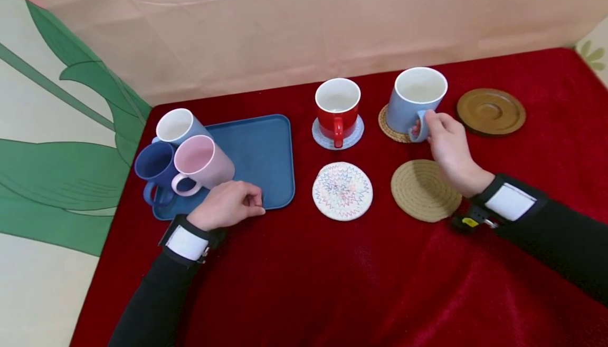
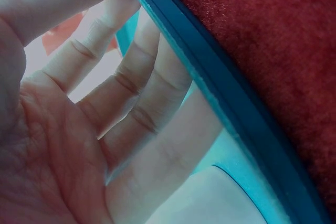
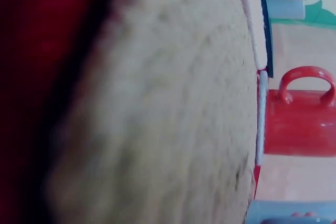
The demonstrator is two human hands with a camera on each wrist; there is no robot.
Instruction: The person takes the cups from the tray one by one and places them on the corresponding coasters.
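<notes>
My right hand (image 1: 451,146) grips the handle of a light blue mug (image 1: 404,107), which stands upright on a round woven coaster (image 1: 399,137). In the right wrist view, part of the light blue mug (image 3: 283,211) shows at the bottom right corner. My left hand (image 1: 225,203) is at the front edge of a blue tray (image 1: 266,152). Seen from the left wrist, its thumb and curled fingers meet at the tray's rim (image 2: 210,93). Beside that hand a pink mug (image 1: 209,165), a dark blue mug (image 1: 157,165) and another light blue mug (image 1: 180,125) cluster on the tray.
A red mug (image 1: 338,107) stands on a pale blue coaster (image 1: 353,136). Nearer lie a white patterned coaster (image 1: 342,191) and a tan woven coaster (image 1: 423,191), the latter under my right wrist. A brown wooden coaster (image 1: 491,111) lies at the right. Red cloth (image 1: 332,283) covers the table.
</notes>
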